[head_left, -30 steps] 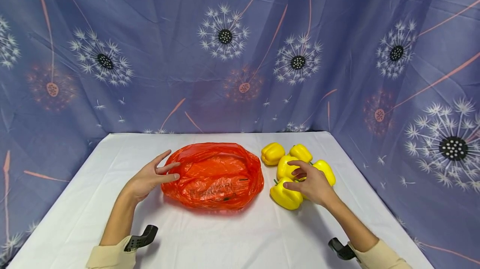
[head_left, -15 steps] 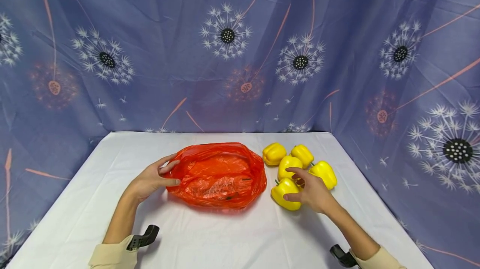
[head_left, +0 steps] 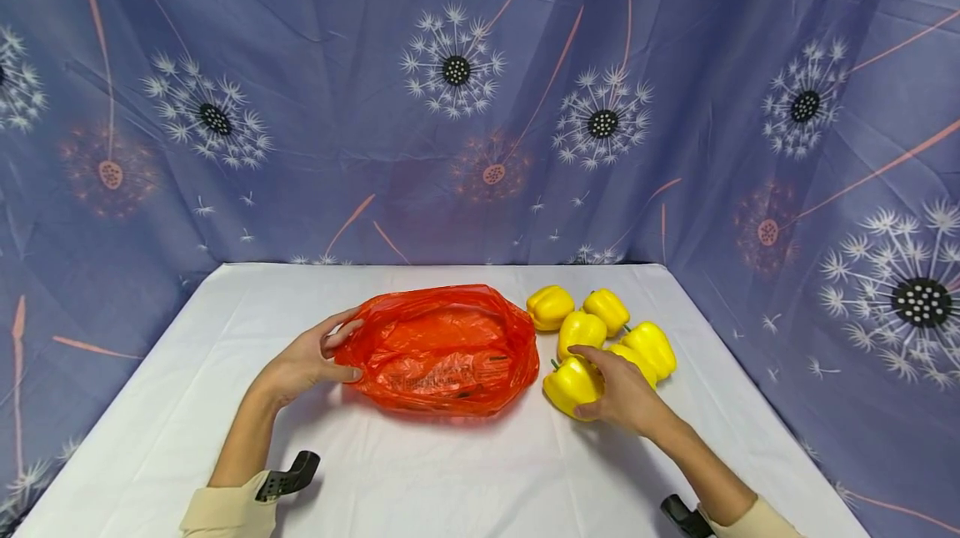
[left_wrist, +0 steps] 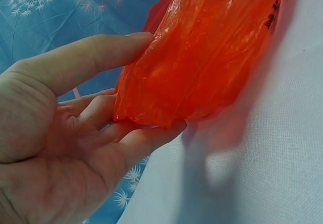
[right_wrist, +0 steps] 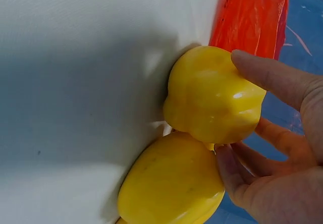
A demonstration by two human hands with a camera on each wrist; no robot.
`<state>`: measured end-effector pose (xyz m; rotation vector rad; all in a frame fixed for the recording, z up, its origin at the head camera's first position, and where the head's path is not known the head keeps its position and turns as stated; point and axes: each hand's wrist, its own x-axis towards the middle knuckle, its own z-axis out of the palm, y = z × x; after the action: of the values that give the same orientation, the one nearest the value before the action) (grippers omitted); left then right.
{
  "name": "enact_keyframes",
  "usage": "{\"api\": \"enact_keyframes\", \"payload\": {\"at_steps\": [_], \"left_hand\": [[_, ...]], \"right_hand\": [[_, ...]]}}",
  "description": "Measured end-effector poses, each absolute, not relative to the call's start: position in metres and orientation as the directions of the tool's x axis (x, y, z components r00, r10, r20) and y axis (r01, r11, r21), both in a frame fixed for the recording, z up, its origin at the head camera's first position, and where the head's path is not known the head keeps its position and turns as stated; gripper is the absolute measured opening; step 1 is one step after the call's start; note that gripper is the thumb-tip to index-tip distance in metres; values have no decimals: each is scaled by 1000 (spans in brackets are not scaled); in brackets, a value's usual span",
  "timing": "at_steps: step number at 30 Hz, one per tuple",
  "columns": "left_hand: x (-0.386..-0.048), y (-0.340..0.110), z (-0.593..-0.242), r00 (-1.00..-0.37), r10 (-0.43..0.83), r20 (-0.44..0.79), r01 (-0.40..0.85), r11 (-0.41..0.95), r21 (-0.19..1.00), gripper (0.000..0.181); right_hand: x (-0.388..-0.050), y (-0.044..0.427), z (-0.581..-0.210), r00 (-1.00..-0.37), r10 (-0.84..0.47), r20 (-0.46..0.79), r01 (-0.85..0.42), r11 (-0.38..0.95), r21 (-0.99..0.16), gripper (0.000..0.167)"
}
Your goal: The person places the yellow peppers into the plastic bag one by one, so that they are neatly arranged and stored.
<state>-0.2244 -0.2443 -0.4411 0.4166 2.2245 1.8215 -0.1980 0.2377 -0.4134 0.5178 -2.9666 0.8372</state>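
The red plastic bag (head_left: 442, 392) lies with its mouth spread wide. My left hand (head_left: 300, 367) touches its left side, thumb and fingers apart; in the left wrist view, the hand (left_wrist: 65, 133) has its fairly straight thumb and fingers against the bag (left_wrist: 192, 67). My right hand (head_left: 630, 396) holds the nearest yellow bell pepper (head_left: 570, 386), which rests on the table. The right wrist view has the hand (right_wrist: 285, 168) with thumb and fingers on opposite sides of that pepper (right_wrist: 214, 93), another pepper (right_wrist: 171, 181) close beside it.
Several more yellow peppers (head_left: 581, 335) are clustered behind and right of the held one, near the bag's right side. A white cloth covers the table (head_left: 420, 480). Patterned blue curtains (head_left: 337, 104) hang behind and along both sides.
My left hand has come against the bag, whose left side has shifted right. My right thumb and fingers have closed onto the nearest pepper.
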Motion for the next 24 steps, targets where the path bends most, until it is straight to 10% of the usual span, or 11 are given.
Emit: {"api": "enact_keyframes", "payload": {"at_steps": [24], "left_hand": [[-222, -244, -438, -927, 376, -5, 76, 201, 977, 102]], "right_hand": [[-198, 240, -413, -948, -318, 8, -274, 802, -530, 92]]}}
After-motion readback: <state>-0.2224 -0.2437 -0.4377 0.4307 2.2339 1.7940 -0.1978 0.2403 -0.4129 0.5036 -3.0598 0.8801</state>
